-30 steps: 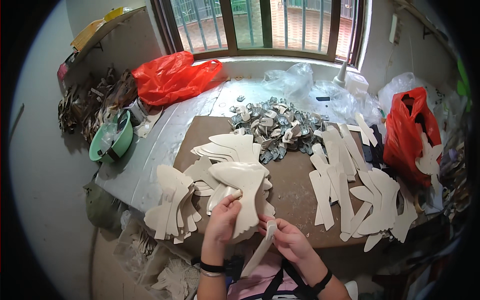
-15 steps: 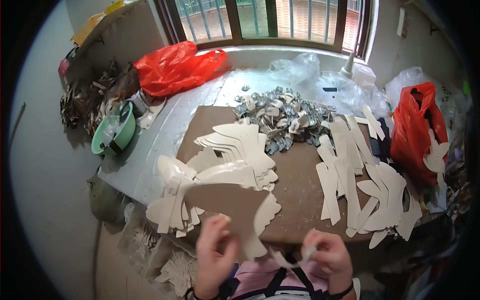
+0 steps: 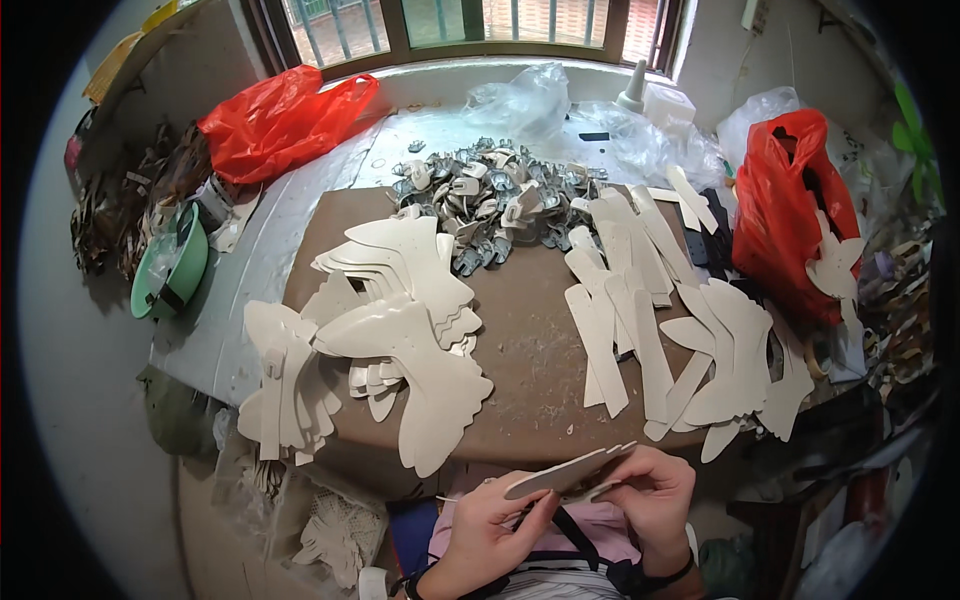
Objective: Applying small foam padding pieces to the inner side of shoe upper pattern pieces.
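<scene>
Both hands are in front of me, below the table's near edge. My left hand (image 3: 497, 532) pinches one end of a flat, off-white leather-like strip piece (image 3: 568, 472), thumb against its edge. My right hand (image 3: 652, 500) grips the other end, where a second edge shows; I cannot tell whether it is a separate piece. Left of the hands, a wide off-white cut piece with a scalloped edge (image 3: 418, 365) lies on a stack of similar pieces (image 3: 395, 255). Another pile (image 3: 285, 385) sits beside it, with a small tab on top.
Small metal and off-white clips (image 3: 500, 195) are heaped at the back of the brown board (image 3: 530, 350). Long strips (image 3: 630, 260) and curved pieces (image 3: 735, 350) lie on the right. Red bags (image 3: 285, 120) stand at both sides, with a green basin (image 3: 180, 265) at left.
The scalloped piece, moving near my left hand before, now lies on the stack. My left hand has come over to my right, and both hold the strip piece. The view has shifted right.
</scene>
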### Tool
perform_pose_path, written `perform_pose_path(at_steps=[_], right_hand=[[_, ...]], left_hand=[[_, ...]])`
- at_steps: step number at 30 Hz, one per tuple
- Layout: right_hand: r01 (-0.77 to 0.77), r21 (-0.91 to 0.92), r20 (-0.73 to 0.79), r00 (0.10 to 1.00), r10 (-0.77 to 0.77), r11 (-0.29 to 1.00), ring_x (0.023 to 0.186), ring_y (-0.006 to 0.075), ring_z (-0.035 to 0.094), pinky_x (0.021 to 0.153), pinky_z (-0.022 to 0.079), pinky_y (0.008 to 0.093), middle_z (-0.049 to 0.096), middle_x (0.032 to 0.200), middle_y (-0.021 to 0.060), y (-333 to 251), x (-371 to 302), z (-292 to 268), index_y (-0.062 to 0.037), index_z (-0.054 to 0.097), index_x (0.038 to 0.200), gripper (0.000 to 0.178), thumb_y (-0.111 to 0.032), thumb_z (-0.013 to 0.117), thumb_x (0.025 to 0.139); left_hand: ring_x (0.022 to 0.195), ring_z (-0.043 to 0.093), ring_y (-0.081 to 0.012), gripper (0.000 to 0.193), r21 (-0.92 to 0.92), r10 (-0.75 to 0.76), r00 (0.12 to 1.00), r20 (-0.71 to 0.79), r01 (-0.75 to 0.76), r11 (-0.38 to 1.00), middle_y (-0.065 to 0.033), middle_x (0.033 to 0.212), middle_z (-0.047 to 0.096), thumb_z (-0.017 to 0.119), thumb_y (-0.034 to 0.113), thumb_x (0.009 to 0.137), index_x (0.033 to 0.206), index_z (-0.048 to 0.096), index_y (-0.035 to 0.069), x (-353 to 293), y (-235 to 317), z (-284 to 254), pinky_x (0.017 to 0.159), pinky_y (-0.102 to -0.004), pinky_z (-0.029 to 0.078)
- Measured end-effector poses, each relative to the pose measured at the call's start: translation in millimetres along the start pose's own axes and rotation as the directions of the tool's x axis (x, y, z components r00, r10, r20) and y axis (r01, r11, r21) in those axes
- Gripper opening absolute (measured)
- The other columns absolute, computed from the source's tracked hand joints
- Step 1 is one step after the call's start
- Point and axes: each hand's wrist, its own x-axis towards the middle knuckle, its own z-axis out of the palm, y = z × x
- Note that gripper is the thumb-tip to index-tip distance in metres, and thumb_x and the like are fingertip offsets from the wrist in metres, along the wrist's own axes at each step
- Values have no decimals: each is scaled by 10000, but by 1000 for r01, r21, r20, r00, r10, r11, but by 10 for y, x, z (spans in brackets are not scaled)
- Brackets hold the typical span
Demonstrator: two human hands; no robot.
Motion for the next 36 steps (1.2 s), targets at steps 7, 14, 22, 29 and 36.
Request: perform_pose_path(at_steps=[7, 14, 22, 29, 36], right_hand=[[-23, 153, 108, 994, 7, 988, 756, 120, 578, 699, 489, 232, 529, 849, 25, 120, 44, -129, -14, 713, 779, 264, 157, 769, 586], [-202, 405, 150, 977, 153, 892, 794, 124, 549, 748, 459, 245, 495, 858, 12, 179, 67, -104, -36, 714, 770, 220, 64, 823, 608], [-326, 508, 210, 945, 252, 798, 844, 150, 560, 754, 482, 251, 498, 911, 36, 211, 97, -111, -19, 695, 772, 202, 36, 823, 626], [-342, 584, 229, 939, 255, 736, 799, 233, 667, 699, 570, 304, 616, 941, 133, 273, 110, -113, 40, 637, 756, 117, 30, 752, 737], [-248, 257, 221, 956, 193, 934, 924, 156, 537, 808, 454, 255, 537, 955, 53, 231, 170, -176, 8, 708, 818, 232, 3, 842, 630]], left_hand=[[718, 617, -202, 94, -181, -81, 989, 123, 103, 978, -116, 835, 654, 642, 38, 881, 921, 673, -41, -10, 17, 37, 637, -275, 470], [716, 615, -186, 97, -174, -46, 988, 150, 72, 982, -111, 838, 648, 637, 38, 885, 935, 666, -40, 17, 63, 17, 611, -274, 470], [692, 626, -181, 118, -156, -59, 985, 161, 84, 984, -87, 860, 647, 604, 54, 899, 977, 657, -18, 59, 131, 10, 573, -253, 501], [642, 607, -205, 105, -154, -41, 976, 213, 75, 985, -94, 832, 612, 589, 90, 918, 962, 628, 3, 125, 80, 12, 550, -285, 486], [627, 581, -290, 101, 50, -16, 970, 243, 4, 999, -101, 838, 560, 553, 112, 923, 969, 593, 31, 129, 88, 20, 550, -354, 448]])
